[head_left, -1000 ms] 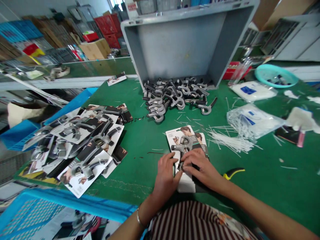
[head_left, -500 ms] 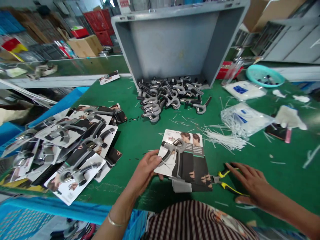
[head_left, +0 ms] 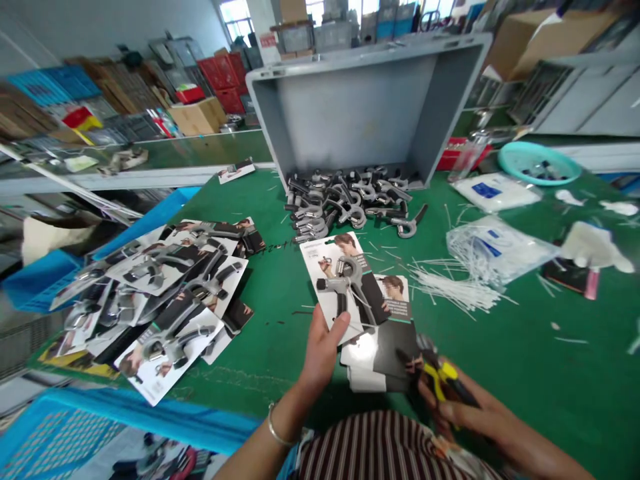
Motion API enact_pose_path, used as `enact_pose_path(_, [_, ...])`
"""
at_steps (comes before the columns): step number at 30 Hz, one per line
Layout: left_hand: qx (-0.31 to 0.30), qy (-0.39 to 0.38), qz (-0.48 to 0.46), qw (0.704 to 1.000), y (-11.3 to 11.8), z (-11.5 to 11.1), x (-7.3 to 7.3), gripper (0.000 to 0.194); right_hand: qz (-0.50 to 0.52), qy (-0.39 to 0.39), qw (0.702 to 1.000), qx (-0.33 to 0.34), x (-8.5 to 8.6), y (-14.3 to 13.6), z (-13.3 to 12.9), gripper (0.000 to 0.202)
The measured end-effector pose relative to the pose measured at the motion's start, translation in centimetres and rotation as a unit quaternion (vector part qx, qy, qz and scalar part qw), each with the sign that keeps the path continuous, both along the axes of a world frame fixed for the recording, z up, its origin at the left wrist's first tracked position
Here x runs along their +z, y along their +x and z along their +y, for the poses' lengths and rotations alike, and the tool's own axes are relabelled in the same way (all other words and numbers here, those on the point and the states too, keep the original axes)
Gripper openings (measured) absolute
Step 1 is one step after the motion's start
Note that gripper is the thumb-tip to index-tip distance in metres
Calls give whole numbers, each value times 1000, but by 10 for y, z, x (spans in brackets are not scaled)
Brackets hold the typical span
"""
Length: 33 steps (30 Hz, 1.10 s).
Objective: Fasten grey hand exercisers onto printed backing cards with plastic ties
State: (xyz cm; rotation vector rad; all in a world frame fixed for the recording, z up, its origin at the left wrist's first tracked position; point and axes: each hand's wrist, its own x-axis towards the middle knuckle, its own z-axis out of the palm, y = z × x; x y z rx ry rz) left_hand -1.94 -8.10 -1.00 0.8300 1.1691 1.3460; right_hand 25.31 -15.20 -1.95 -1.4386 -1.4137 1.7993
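My left hand [head_left: 323, 350] grips a printed card with a grey hand grip strengthener [head_left: 345, 283] fixed on it, thumb on the front. The card is tilted and raised over a stack of printed cards [head_left: 367, 347]. White cable-tie ends stick out from the strengthener. My right hand [head_left: 465, 407] is closed round yellow-and-black cutting pliers [head_left: 443, 377], whose jaws point up and left beside the stack. To the left lies a pile of carded hand grips [head_left: 175, 293].
A grey crate [head_left: 350, 113] lies on its side with loose hand grips [head_left: 345, 200] spilling out. White cable ties [head_left: 457, 290], plastic bags [head_left: 500, 247], a glove [head_left: 593, 247] and a turquoise bowl [head_left: 540, 163] occupy the right side. A blue basket [head_left: 135, 420] stands at front left.
My right hand has picked the pliers up from the table and brought them left to the stack. My left hand has lifted and turned the carded hand grip. The view has tilted up.
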Motion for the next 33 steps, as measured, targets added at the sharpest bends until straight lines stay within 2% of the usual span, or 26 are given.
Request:
enact_pose_path(2, [33, 18, 3, 999, 10, -1, 5, 42, 21, 10, 999, 28, 5, -42, 6, 31])
enact_pose_path(4, [50, 22, -7, 998, 17, -2, 9, 42, 12, 46, 999, 22, 8, -74, 14, 22])
enact_pose_path(7, [76, 29, -44, 996, 21, -4, 12, 45, -4, 96, 995, 15, 7, -98, 19, 21])
enact_pose_path(10, [96, 39, -57, 993, 21, -7, 12, 51, -18, 145, 989, 35, 6, -106, 18, 25])
enact_pose_path(14, [90, 44, -40, 994, 21, -9, 14, 48, -38, 157, 985, 52, 12, -111, 16, 35])
enact_pose_path(19, [86, 47, -36, 995, 22, -11, 14, 46, -72, 178, 981, 22, 12, -116, 15, 46])
enact_pose_path(25, [87, 43, -47, 994, 21, -14, 10, 49, -79, 201, 976, 6, 8, -120, 18, 41])
enact_pose_path(30, [88, 36, -54, 994, 21, -17, 5, 48, -91, 190, 977, -6, 13, -122, 23, 29])
enact_pose_path(33, [91, 33, -52, 994, 21, -19, 3, 49, -88, 198, 976, -10, 10, -123, 27, 21])
